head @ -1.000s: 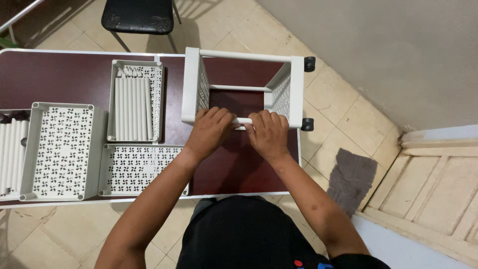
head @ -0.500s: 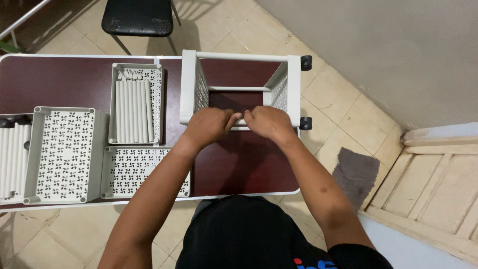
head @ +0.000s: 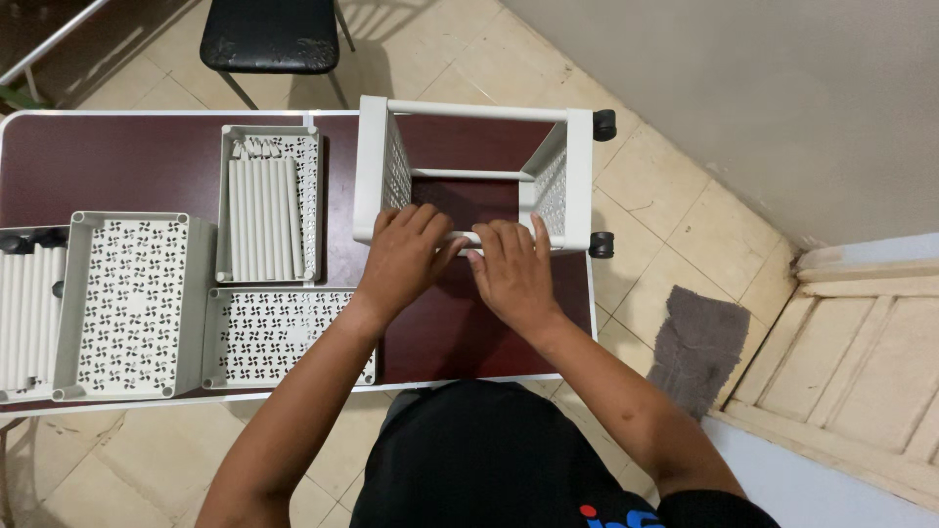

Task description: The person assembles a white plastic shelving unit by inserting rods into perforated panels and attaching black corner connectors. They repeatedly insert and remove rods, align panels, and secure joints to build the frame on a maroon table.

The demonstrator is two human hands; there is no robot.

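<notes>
A white plastic cart frame [head: 376, 166] with black caster wheels [head: 604, 124] lies on its side at the right end of a dark maroon table [head: 127, 166]. My left hand [head: 406, 259] and my right hand [head: 511, 269] lie side by side on the frame's near white crossbar [head: 464, 238], fingers curled over it. The bar is mostly hidden under my fingers. The frame's perforated side panels stand upright left and right of the opening.
Left of the frame sit a tray of white tubes [head: 266, 205], a flat perforated panel [head: 284, 332], a perforated basket [head: 132, 303] and more tubes [head: 24, 313]. A black chair [head: 269, 34] stands beyond the table. A grey rag [head: 699, 342] lies on the tiled floor.
Both hands have shifted slightly along the near crossbar, with the fingers now spread flatter over it. The frame stays in place.
</notes>
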